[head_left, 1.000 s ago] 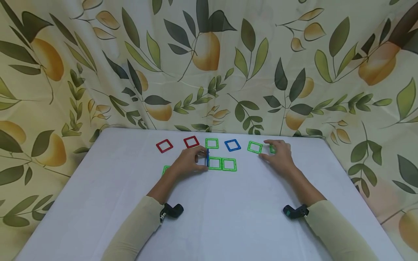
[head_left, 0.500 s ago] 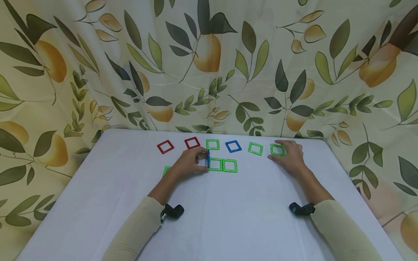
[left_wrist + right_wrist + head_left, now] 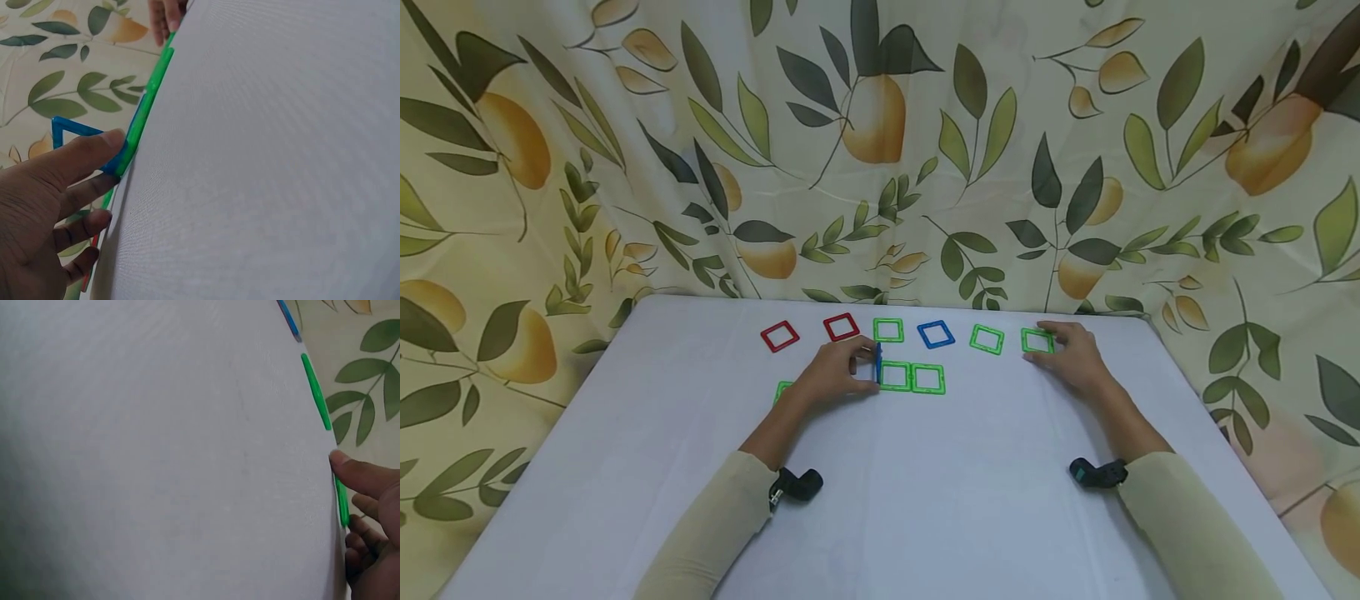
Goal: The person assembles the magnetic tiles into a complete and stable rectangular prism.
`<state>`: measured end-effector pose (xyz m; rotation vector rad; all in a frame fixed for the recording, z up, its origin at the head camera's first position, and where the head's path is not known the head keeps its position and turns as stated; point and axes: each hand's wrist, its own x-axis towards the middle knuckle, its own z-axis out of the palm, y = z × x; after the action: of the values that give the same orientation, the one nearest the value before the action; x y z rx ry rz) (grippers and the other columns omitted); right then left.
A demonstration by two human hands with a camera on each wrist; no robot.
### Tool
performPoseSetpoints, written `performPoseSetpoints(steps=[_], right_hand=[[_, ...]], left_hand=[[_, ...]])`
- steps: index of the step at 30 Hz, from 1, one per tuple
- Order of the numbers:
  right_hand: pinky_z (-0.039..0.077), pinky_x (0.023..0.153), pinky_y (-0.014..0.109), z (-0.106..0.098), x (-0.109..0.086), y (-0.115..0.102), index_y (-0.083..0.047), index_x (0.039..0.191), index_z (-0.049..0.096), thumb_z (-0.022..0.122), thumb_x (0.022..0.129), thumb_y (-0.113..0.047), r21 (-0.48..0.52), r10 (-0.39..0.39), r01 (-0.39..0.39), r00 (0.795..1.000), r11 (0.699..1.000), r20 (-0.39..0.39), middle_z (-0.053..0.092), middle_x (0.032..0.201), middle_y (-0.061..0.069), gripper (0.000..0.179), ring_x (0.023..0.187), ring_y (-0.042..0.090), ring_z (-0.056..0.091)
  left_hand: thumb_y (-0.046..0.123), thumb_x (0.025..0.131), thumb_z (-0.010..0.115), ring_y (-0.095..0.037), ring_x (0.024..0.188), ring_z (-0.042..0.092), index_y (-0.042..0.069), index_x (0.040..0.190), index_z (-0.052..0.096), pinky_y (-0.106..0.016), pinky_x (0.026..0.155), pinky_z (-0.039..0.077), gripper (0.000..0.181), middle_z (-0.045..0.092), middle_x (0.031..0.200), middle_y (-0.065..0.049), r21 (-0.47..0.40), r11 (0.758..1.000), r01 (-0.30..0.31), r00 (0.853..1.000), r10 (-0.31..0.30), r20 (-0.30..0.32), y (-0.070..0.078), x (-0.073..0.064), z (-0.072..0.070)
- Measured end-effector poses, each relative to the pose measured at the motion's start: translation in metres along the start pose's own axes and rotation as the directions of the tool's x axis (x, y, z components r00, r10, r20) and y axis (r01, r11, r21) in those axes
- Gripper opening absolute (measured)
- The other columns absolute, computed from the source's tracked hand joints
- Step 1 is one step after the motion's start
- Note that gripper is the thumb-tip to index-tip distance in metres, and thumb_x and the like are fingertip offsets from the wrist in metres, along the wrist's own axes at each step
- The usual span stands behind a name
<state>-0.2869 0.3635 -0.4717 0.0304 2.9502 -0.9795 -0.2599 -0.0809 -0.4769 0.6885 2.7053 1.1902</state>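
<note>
Two green square magnetic tiles (image 3: 912,378) lie flat, edge to edge, mid-table. At their left edge a blue square magnetic tile (image 3: 878,365) stands upright. My left hand (image 3: 833,372) pinches this blue tile, its thumb on the near side; the left wrist view also shows the blue tile (image 3: 57,131) against the green edge. Over at the far right, my right hand (image 3: 1075,357) has thumb and finger at the near and far edges of a flat green tile (image 3: 1024,340). In the right wrist view the thumb touches one end of that green tile (image 3: 341,497).
Along the back lie two red tiles (image 3: 780,325) (image 3: 841,315), a green tile (image 3: 888,320), a blue tile (image 3: 936,323) and another green tile (image 3: 987,327). A further green tile (image 3: 781,388) is partly hidden behind my left forearm. A patterned curtain (image 3: 880,192) hangs behind the white table (image 3: 880,500).
My right hand has slid right, from over the far-right green tile to that tile's right side, uncovering it. The left hand and the upright blue tile have stayed put.
</note>
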Motion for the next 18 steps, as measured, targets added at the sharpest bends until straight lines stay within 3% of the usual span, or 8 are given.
performPoseSetpoints(steps=[8,18], right_hand=[[0.027,0.114,0.069,-0.006,-0.002,0.000,0.000,0.155,0.046,0.076,0.096,-0.017,0.063,0.017,-0.019,0.999,0.998,0.033,0.038,0.154,0.031,0.068,0.139,0.054,0.036],[0.032,0.107,0.065,-0.006,-0.013,-0.002,0.002,0.152,0.051,0.077,0.096,-0.017,0.074,0.010,-0.013,1.000,0.997,0.030,0.046,0.141,0.031,0.064,0.126,0.048,0.043]], left_hand=[[0.022,0.083,0.092,-0.019,0.101,0.061,0.014,0.138,0.063,-0.032,0.083,0.053,0.063,0.073,0.127,0.001,0.003,1.000,0.004,1.000,-0.004,-0.001,0.002,0.000,0.000],[0.021,0.084,0.092,-0.020,0.102,0.061,0.014,0.138,0.064,-0.033,0.084,0.052,0.061,0.073,0.127,0.001,-0.002,1.000,0.000,1.000,0.000,-0.003,0.003,-0.002,0.001]])
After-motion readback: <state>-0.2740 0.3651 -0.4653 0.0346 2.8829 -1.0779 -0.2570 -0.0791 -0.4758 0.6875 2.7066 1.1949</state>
